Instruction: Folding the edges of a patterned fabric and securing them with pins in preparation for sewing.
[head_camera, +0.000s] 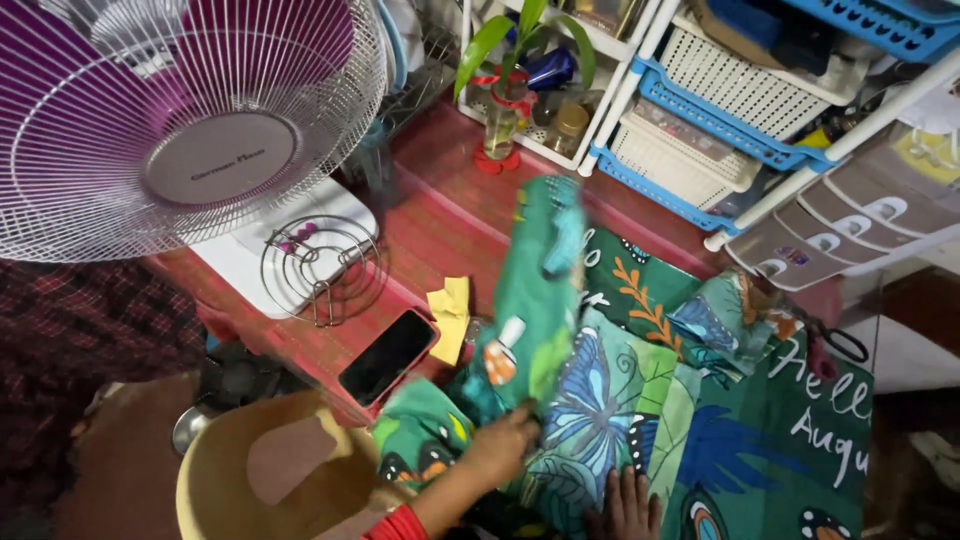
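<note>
A green cloth (640, 400) printed with butterflies, leaves and white lettering lies spread over a red table (440, 220). My left hand (503, 442), on an arm with a red sleeve, is shut on a fold of this cloth. The fold (540, 280) rises in a blurred strip towards the back. My right hand (626, 506) rests flat on the cloth near the bottom edge, fingers apart and pointing away from me.
A purple-bladed fan (180, 120) in a white grille fills the top left. On the table lie a black phone (388, 356), a yellow scrap (450, 315) and a wire rack (320, 265). Behind stand a plant bottle (503, 115) and basket shelves (720, 110). A tan bucket (270, 475) sits below.
</note>
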